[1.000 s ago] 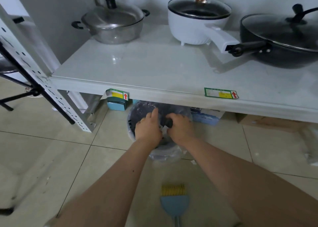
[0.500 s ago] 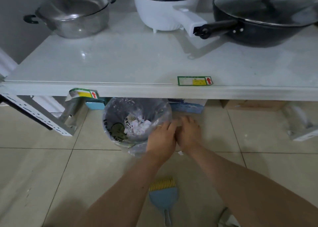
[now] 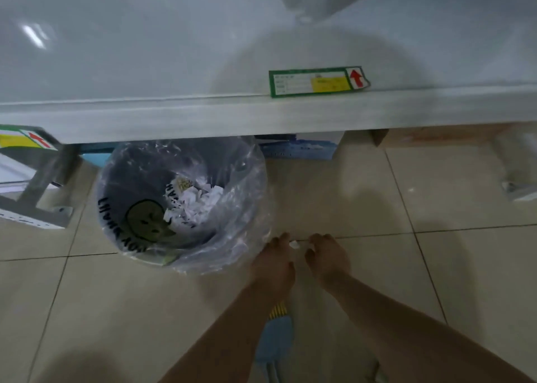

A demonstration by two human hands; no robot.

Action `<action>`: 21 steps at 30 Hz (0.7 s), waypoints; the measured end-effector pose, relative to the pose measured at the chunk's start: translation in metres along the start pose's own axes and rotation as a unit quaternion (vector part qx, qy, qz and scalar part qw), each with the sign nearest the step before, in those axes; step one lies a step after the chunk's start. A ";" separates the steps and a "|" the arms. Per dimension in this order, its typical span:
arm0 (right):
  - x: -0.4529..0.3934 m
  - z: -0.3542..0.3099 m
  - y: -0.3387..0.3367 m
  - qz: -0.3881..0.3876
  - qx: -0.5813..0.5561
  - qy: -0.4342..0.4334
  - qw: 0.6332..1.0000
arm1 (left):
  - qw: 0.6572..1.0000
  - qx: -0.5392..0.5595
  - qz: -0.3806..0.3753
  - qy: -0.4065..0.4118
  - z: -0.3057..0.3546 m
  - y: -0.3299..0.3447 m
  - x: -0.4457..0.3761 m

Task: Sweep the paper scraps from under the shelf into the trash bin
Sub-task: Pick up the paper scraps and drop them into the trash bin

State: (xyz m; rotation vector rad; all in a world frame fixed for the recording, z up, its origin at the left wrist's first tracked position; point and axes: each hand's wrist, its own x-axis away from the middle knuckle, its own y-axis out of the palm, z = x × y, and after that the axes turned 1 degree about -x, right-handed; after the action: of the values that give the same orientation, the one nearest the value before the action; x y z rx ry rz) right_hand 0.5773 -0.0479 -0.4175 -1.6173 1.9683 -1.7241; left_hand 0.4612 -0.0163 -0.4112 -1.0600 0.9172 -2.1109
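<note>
Tiled floor (image 3: 377, 266) below shelf (image 3: 203, 121): bin (image 3: 180, 202), centre-left, holds most scraps (image 3: 197, 205). One stray scrap (image 3: 295, 244), lower centre, is pinched by left hand (image 3: 274, 262); right hand (image 3: 327, 256) is curled beside it, grip unclear. Dustpan (image 3: 276, 339) lies unused.

- A green-bordered label (image 3: 318, 81) with a yellow patch and a red arrow, far above the fingers.
- A second such label (image 3: 24, 138), far up and left of the fingers.
- A blue-and-white box (image 3: 299, 148), above the fingers.
- A brown cardboard box (image 3: 436, 135), up and right of the fingers.
</note>
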 end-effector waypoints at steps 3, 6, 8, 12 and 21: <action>-0.015 0.002 0.014 -0.010 -0.004 -0.003 1.000 | 0.999 -0.009 -0.032 -0.011 -0.011 0.015 -0.014; -0.029 -0.004 0.026 -0.017 -0.001 -0.027 0.999 | 0.999 -0.014 -0.024 -0.016 -0.015 0.026 -0.030; -0.036 -0.007 0.032 -0.025 0.003 -0.039 0.999 | 1.000 -0.018 -0.007 -0.021 -0.015 0.031 -0.040; -0.041 -0.010 0.039 -0.018 0.029 -0.051 0.998 | 0.999 -0.041 -0.008 -0.028 -0.011 0.038 -0.052; -0.027 -0.016 0.024 0.031 -0.054 -0.032 0.998 | 0.998 -0.010 -0.027 -0.053 0.008 0.022 -0.035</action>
State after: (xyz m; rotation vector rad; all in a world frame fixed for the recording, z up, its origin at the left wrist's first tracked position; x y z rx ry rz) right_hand 0.5642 -0.0221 -0.4440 -1.6029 2.0906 -1.5508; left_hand 0.4899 -0.0051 -0.4400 -1.2070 0.8682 -2.0706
